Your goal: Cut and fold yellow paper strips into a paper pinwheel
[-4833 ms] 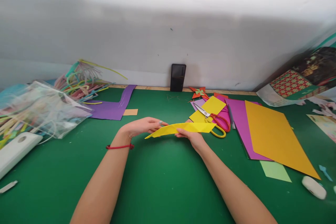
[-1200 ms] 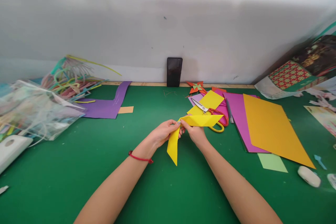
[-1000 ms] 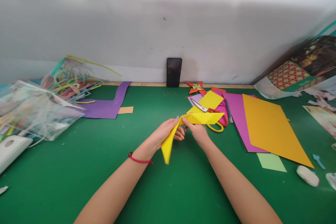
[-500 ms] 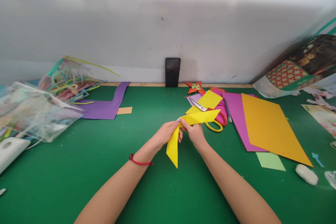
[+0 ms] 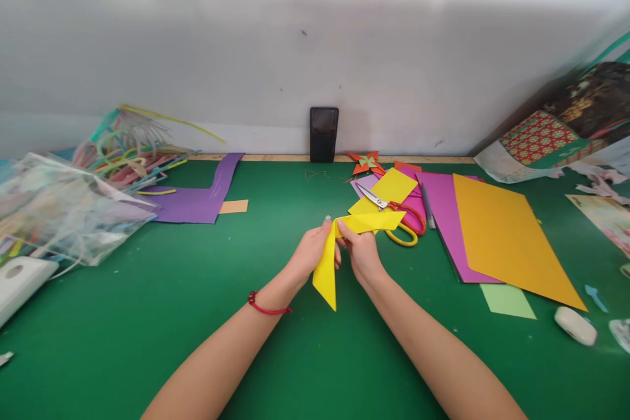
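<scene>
Between my two hands is a folded yellow paper strip (image 5: 325,275), bent near its middle into a right-angle corner. One slanted end hangs toward me and the other reaches out to the right. My left hand (image 5: 311,251) grips the paper beside the corner, its thumb raised a little along the edge. With its thumb pressed near the bend, my right hand (image 5: 363,251) pinches the arm that points right. Fingers of both hands are partly hidden behind the paper. Just beyond the strip's right tip lie scissors (image 5: 404,234) with red and yellow handles.
Behind the scissors are a yellow sheet (image 5: 401,185) and an orange pinwheel shape (image 5: 367,163). Magenta (image 5: 438,210) and golden (image 5: 506,236) sheets lie right. A phone (image 5: 323,134) leans on the wall. Purple paper (image 5: 189,205) and a plastic bag (image 5: 88,210) are left.
My left thumb has lifted off the corner of the fold. The strip's right arm has dipped slightly and its tip has drawn back a little to the left.
</scene>
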Demonstrator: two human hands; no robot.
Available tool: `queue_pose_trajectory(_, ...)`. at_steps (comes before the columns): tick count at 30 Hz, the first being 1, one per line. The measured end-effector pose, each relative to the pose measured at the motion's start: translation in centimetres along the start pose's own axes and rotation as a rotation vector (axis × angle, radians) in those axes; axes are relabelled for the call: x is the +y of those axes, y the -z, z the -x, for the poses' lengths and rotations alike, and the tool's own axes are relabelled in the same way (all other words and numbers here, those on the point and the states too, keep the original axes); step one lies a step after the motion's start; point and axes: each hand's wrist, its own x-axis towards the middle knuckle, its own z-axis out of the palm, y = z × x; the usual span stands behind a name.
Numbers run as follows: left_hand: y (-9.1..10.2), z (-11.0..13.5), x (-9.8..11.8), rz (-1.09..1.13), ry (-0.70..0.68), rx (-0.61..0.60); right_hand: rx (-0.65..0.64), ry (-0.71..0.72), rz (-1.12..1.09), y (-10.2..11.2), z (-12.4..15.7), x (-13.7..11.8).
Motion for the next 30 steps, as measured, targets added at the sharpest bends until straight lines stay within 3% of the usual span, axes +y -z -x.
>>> queue_pose_trajectory(3,1.2,-0.3,0.7,0.108,0.017,-0.096,0.089,0.010,0.000,0.4,-0.5,-0.3)
queue_pose_trajectory(6,2.4,-0.5,1.4,0.065,-0.146,-0.009,0.196,0.003,-0.080,1.0,-1.3,-0.7)
queue_pose_trajectory(9,3.0,-0.6,1.7,-0.080,-0.262,-0.061,0.255,-0.026,-0.153,1.3,-1.8,-0.7)
queue_pose_trajectory(12,2.8,-0.7,1.4,-0.055,-0.262,-0.007,0.201,-0.039,-0.132,1.0,-1.7,-0.3)
queue_pose_trajectory(15,2.7,-1.0,1.1,0.098,-0.126,0.139,0.105,-0.036,-0.049,0.8,-1.3,0.1)
queue_pose_trajectory(20,2.7,-1.1,1.1,0.248,0.000,0.208,0.040,0.042,0.057,0.6,-0.8,0.3)
queue_pose_trajectory(25,1.9,-0.9,0.9,0.209,-0.102,0.111,0.044,0.020,0.018,0.0,-0.3,0.5)
queue_pose_trajectory(30,1.8,-1.2,0.3,-0.036,-0.211,0.162,-0.031,0.028,0.005,-0.4,0.2,0.3)
